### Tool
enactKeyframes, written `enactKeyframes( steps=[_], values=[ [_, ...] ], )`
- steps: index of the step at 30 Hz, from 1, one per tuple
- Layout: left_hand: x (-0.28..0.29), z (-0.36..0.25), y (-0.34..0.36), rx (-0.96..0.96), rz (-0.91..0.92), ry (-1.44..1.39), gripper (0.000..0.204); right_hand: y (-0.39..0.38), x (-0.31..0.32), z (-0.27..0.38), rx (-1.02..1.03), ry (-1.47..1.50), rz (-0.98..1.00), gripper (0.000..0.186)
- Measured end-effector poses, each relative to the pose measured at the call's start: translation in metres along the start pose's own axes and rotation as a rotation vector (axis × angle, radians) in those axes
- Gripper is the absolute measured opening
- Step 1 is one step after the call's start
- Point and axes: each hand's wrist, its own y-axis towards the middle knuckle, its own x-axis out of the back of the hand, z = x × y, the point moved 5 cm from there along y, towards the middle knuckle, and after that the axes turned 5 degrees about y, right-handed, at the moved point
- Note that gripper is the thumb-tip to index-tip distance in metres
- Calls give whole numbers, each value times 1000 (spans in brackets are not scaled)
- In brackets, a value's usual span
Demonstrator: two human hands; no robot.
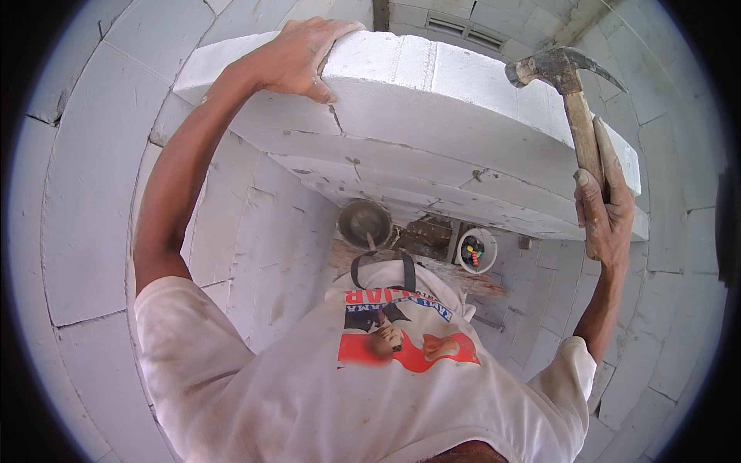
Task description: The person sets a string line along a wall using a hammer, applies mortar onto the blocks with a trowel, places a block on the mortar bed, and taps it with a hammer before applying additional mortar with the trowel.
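Observation:
In front of me stands a wall of white lightweight concrete blocks, topped by a course of white blocks (463, 100). My left hand (302, 58) grips its upper edge on the left, thumb on the near face and fingers over the top. That thumb lies close to a vertical joint between two blocks. On the right, my right hand (606, 204) holds a claw hammer (583, 127) upright by its worn wooden handle. The metal head is level with the wall's top, its claw pointing right. The right hand is beside the wall's right end.
Below, between me and the wall, are a round grey basin (353, 225) with a stick-like handle across it and a white bucket (489, 253) holding small coloured things. Wooden planks (475, 284) lie beside them. Block walls rise on both sides. A vent (465, 32) shows beyond.

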Motion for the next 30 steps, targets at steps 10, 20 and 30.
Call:
enactKeyframes(
  steps=[10,20,30],
  values=[
    [6,-4,3,7,97,-43,121,69,-48,44,289,-301,288,55],
    [10,1,3,33,94,-101,118,224,-76,16,218,-340,334,47],
    [18,-5,2,-199,9,-197,80,257,-195,-25,57,-326,848,46]
  ],
)
